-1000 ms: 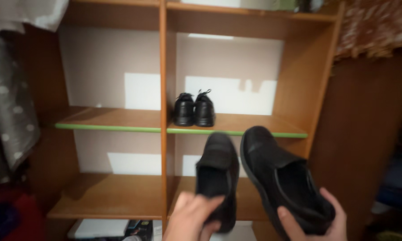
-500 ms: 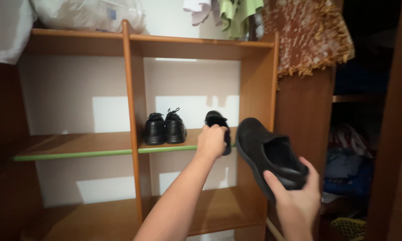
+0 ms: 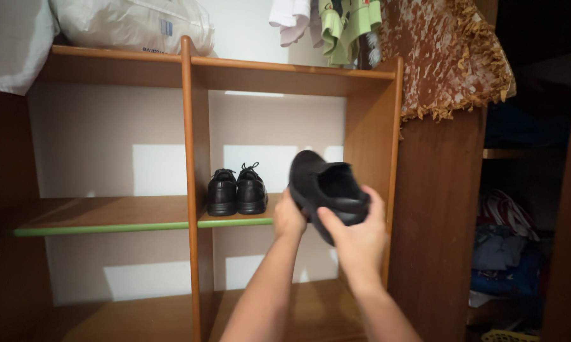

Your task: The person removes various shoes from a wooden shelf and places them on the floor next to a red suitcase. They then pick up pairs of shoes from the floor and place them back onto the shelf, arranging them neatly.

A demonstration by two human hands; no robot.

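A: So, where's the shoe rn?

B: Black slip-on shoe (image 3: 328,187) is in my right hand (image 3: 356,237). Fingers wrapped over the heel end, thumb on the near rim of the opening, so that hand's closed on it. Toe points away from my fingers, up and to the left toward the shelf (image 3: 234,221); the long axis runs roughly from my palm out to the shelf's back wall, tilted, sole facing down-left.

A: And the left?

B: Left hand (image 3: 289,218) sits just left of my right fingers, right at the green front edge of the shelf, touching or nearly touching the shoe's sole side. Can't tell if it's gripping anything; the shoe hides most of its fingers. If there's a second shoe behind, it's hidden too.

A: What's around?

B: Pair of black lace-up shoes (image 3: 237,191) stands upright on the same shelf, further left of my left fingers, near the upright divider (image 3: 190,190), toes facing me. Bare shelf board lies between that pair and my fingers. Cabinet side panel (image 3: 371,158) is just right of my right fingers.

A: Nearer hand?

B: Left is nearer the shelf edge; right carries the shoe, just in front of the opening.
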